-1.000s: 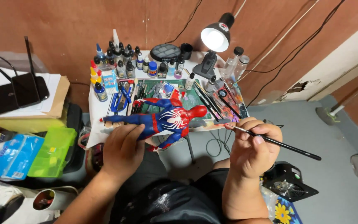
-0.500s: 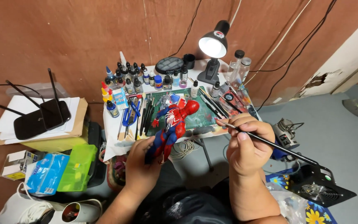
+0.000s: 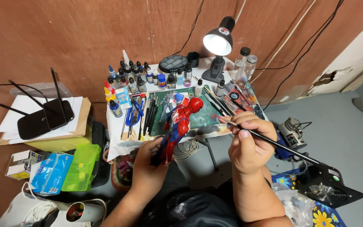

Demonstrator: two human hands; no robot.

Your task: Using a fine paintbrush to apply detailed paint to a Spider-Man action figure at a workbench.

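Observation:
My left hand (image 3: 148, 166) grips a red and blue action figure (image 3: 178, 126) by its legs, holding it nearly upright over the front edge of a small white table (image 3: 114, 143). My right hand (image 3: 248, 143) holds a long thin black paintbrush (image 3: 274, 143), its tip pointing left toward the figure with a gap between them. Behind the figure lies a green cutting mat (image 3: 206, 115).
Several small paint bottles (image 3: 131, 80) stand at the table's back, brushes and tools (image 3: 145, 115) lie on it, and a lit black desk lamp (image 3: 218, 46) shines down. A black router (image 3: 43, 117), a green plastic box (image 3: 80, 166) and a blue packet (image 3: 49, 172) sit left. A black fan (image 3: 328, 189) lies right.
The figure has swung from lying sideways to nearly upright in my left hand. The view has shifted so the table sits further right, and the brush hand stays close by.

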